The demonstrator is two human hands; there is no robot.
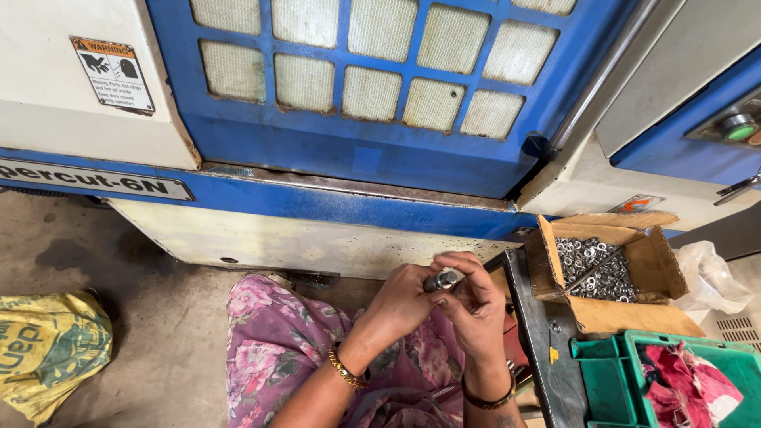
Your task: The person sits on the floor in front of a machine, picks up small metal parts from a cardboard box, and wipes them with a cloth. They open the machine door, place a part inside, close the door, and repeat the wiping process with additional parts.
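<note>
Head view — metal cylinder (441, 280) pinched between both hands (440, 305).

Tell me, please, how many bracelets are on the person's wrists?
2. A gold bracelet sits on the wrist of the left hand; a dark bracelet sits on the wrist of the right hand. Parts of both are hidden behind the wrists.

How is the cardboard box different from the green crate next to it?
The cardboard box is brown, with open flaps, and holds many small metal rings; the green crate is rigid plastic and holds red cloth. The box sits farther from the person, the crate nearer. Both are open-topped and lie to the person's right.
</note>
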